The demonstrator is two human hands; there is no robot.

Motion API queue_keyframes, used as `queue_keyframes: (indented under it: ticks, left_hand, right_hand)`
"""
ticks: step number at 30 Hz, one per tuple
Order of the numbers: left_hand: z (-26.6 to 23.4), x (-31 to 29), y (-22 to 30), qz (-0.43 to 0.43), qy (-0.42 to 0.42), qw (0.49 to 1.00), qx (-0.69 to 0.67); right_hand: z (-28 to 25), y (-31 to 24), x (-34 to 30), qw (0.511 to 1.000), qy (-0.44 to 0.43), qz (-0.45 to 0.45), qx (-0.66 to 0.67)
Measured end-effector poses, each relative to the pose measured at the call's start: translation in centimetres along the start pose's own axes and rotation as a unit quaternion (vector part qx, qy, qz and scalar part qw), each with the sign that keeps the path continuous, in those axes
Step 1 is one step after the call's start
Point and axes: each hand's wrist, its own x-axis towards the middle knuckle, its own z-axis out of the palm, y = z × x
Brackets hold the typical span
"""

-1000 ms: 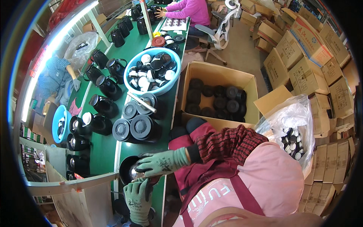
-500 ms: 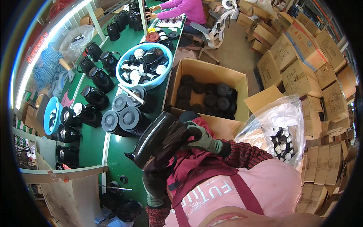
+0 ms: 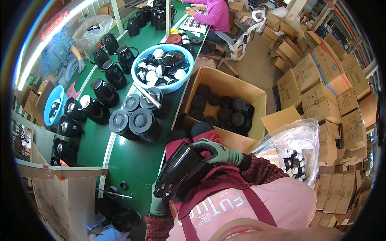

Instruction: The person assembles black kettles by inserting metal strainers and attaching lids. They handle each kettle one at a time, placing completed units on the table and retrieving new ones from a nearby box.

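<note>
our right hand (image 3: 212, 152) gripped the tilted black jug (image 3: 181, 168); we could not tell whether our half-hidden left hand (image 3: 158, 204) did; we judged supporting both ends safest.

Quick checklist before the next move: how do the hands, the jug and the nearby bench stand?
1. Right hand holding the black jug: ok.
2. Left hand gripping the jug: cannot tell; its fingers are hidden behind it.
3. Jug upright: not ok; it is tilted, in front of the apron.
4. Dark round stacks standing on the green bench: ok.
5. Stack tops free of loose things: not ok; a pale rod lies across one.
6. Co-worker in purple away from the jug: ok, farther up the bench.
</note>
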Motion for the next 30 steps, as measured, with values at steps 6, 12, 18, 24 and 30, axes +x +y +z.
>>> queue_keyframes:
  ticks: [6, 12, 18, 24, 30]
  left_hand:
    - [-0.2, 1.0, 0.1, -0.005, 0.002, 1.000, 0.021]
    - [-0.1, 1.2, 0.1, -0.008, 0.039, 0.997, 0.068]
    - [0.0, 2.3, 0.0, -0.008, 0.054, 0.992, 0.118]
    - [-0.4, 3.0, 0.1, -0.015, 0.069, 0.985, 0.157]
    - [-2.1, 5.3, 0.3, -0.040, 0.085, 0.971, 0.218]
  right_hand:
    - [-0.3, -0.7, 1.0, 0.998, -0.011, -0.060, -0.027]
    - [0.9, -2.0, 1.5, 0.998, -0.025, 0.020, -0.062]
    - [1.3, -2.5, 3.2, 0.996, -0.050, 0.072, -0.021]
    - [1.4, -1.5, 10.0, 0.998, 0.026, 0.032, 0.051]
    - [5.1, 2.3, 21.4, 0.962, 0.099, -0.082, -0.241]
